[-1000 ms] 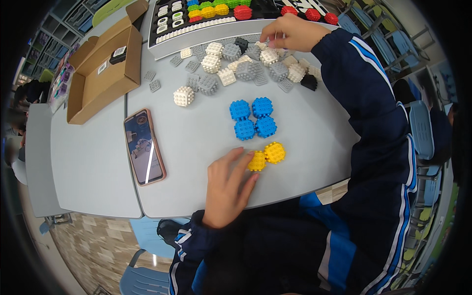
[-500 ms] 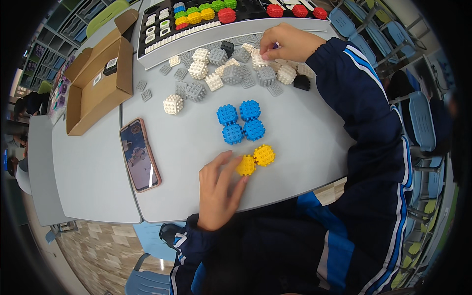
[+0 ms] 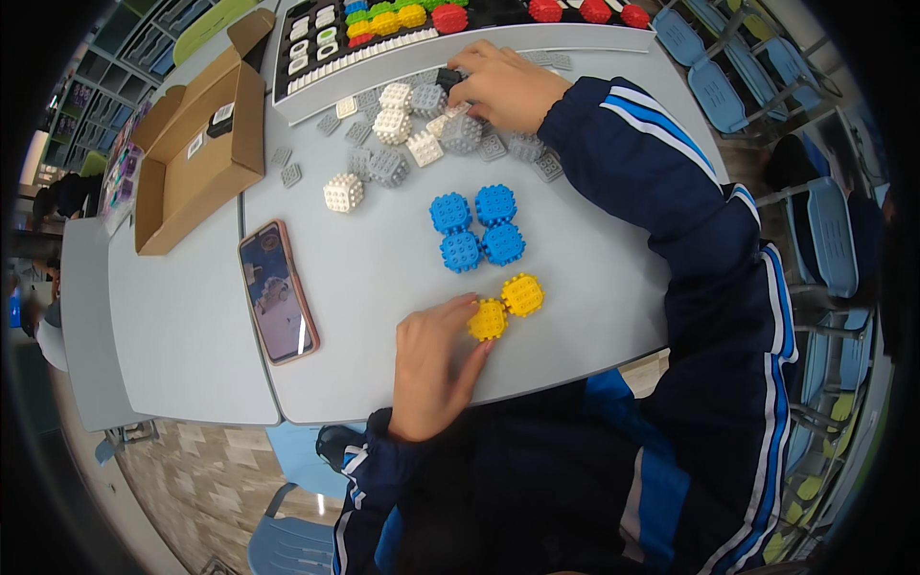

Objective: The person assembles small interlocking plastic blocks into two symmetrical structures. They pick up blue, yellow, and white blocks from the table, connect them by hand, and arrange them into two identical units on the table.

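Two yellow studded cubes (image 3: 508, 305) sit joined near the table's front edge. My left hand (image 3: 436, 359) lies flat beside them, thumb and fingertips touching the nearer yellow cube. Four blue studded cubes (image 3: 476, 230) form a square block just behind. My right hand (image 3: 508, 88) reaches to the far side into a pile of white and grey studded cubes (image 3: 412, 134); its fingers curl over pieces there, and what they grip is hidden. A single white cube (image 3: 343, 192) stands apart to the left of the pile.
A phone (image 3: 278, 305) with a lit screen lies left of my left hand. An open cardboard box (image 3: 196, 144) stands at the far left. A black tray (image 3: 383, 29) with coloured cubes runs along the table's far edge. Blue chairs (image 3: 824, 240) stand at the right.
My right hand has shifted leftward over the grey and white pile. My left hand stays by the yellow cubes. The camera has tilted, so everything sits slightly lower in view.
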Demonstrator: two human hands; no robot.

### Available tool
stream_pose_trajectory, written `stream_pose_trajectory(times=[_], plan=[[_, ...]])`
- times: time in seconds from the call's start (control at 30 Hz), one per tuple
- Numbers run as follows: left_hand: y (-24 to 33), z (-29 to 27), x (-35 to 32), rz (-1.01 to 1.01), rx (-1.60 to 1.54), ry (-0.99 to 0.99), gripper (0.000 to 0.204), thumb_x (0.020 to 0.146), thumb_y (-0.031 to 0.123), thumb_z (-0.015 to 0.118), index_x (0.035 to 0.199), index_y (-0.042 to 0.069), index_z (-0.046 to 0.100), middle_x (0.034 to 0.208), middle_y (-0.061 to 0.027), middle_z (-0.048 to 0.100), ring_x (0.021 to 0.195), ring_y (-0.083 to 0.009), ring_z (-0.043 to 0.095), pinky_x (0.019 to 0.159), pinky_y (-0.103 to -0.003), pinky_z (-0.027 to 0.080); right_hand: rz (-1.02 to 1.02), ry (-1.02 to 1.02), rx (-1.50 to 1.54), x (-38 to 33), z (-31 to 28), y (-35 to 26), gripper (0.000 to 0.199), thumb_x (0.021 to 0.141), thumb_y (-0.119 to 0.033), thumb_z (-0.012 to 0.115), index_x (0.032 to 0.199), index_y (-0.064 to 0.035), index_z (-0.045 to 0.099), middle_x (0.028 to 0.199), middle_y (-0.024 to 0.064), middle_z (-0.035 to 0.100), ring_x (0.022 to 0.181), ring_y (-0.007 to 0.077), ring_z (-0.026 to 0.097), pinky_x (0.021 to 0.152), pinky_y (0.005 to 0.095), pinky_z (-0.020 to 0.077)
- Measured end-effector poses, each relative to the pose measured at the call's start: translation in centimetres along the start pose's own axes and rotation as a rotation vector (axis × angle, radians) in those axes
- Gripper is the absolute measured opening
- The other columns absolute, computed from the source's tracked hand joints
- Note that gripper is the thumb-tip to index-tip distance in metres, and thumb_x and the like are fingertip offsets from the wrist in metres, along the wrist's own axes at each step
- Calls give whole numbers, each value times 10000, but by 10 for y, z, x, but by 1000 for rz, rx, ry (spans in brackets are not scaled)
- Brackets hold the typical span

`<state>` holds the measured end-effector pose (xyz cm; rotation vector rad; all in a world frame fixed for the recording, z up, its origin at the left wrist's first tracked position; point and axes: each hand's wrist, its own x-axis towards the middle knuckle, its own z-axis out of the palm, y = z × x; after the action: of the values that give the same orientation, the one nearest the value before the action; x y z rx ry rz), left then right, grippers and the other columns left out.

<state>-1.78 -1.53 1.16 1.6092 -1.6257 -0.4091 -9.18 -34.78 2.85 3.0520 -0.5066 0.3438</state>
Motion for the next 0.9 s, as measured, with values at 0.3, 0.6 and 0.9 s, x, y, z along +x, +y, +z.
stream_pose_trajectory(times=[0.3,0.6,0.9], plan=[[-1,1,0,-68,-47,39,552,777,17,827,1283,19,608,1226,-124,682,1094,-312,602,998,-400,424,-51,197,-199,0,30,7,262,816,-48,756,1068,-119,755,1382,48,587,1326,266,481,1047,422,428],[-8,-4,-3,11,38,16,548,755,38,827,1270,19,639,1230,-129,675,1098,-314,619,994,-404,410,-37,326,-125,-30,-43,-36,201,789,-103,750,978,-45,714,1069,115,693,1176,334,583,1028,429,441],[-7,-5,-10,-72,-50,87,574,726,-56,831,1261,-3,629,1204,-159,692,1074,-327,640,973,-395,477,-176,153,419,-110,-68,-132,247,727,-1,746,971,4,710,1024,103,696,984,291,637,909,464,491]])
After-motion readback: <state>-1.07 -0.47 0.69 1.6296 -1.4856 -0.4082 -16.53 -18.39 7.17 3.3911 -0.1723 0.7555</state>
